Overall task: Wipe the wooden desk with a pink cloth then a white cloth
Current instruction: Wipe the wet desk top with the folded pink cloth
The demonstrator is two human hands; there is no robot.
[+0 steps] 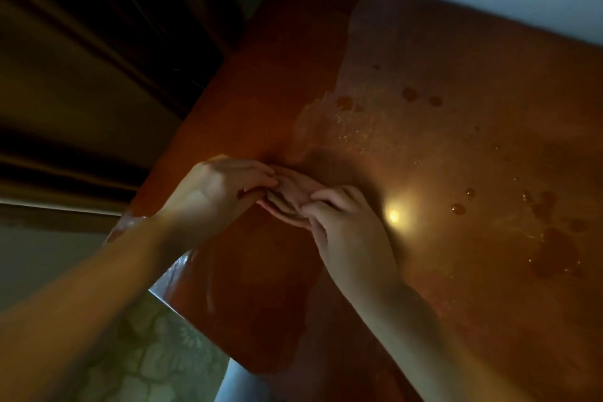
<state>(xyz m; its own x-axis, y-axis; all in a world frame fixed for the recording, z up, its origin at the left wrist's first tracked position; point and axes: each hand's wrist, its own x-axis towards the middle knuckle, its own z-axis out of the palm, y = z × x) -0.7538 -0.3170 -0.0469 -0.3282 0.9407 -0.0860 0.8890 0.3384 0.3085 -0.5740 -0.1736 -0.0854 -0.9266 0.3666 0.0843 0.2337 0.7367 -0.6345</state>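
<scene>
The left hand (215, 192) and right hand (346, 225) pinch the pink cloth (290, 192); worktop (456, 59) droplets (458, 208) right of it unwiped; white cloth likely pending.

Nothing legible. No text, label, brand, number or sign readable on bench (456, 147) or pink cloth (291, 189). Dim and blurred throughout.
</scene>
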